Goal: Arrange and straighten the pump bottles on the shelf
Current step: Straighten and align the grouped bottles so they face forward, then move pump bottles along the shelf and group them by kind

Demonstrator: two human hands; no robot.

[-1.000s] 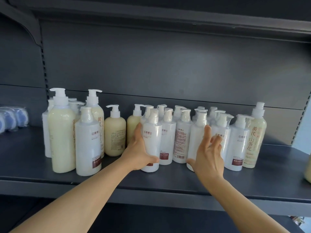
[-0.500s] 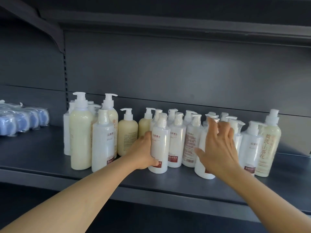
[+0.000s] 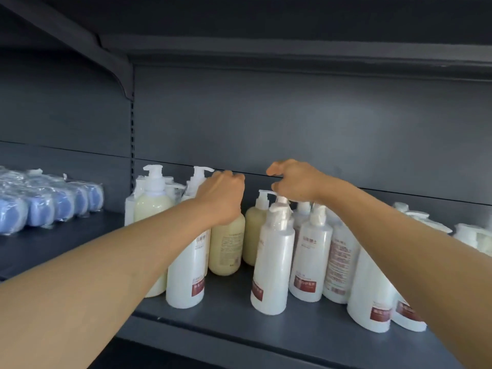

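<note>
Here both hands are up among the pump heads of the bottle cluster, which stands on the dark shelf (image 3: 306, 334) from about 9 o'clock of centre across to 3 o'clock.

The left hand (image 3: 222, 198) sits over the top of a beige bottle (image 3: 227, 246) just left of centre, knuckles toward the camera and fingers curled down behind it. It appears to hold that bottle's pump head, though the head itself is hidden, so whether the hand actually grips it I cannot tell.

The right hand (image 3: 295, 182) hangs at about 12 o'clock above the front white bottle (image 3: 274, 262), wrist bent, fingers curled. Thumb and forefinger look pinched near the nozzle of the second beige bottle (image 3: 254, 233) behind it; contact is not clear enough to say.

To do this step well, I would turn each pump by its collar rather than its spout, so the nozzles face one way without tipping the bottle. The white bottles at 3 to 4 o'clock lean and crowd one another, so steady a neighbour before twisting. The forearms reach over the front row; lifting the elbows should keep them off the tall cream bottle (image 3: 153, 209) at 9 o'clock.

Blue wrapped packs (image 3: 53, 203) lie well apart at far 9 o'clock.
</note>
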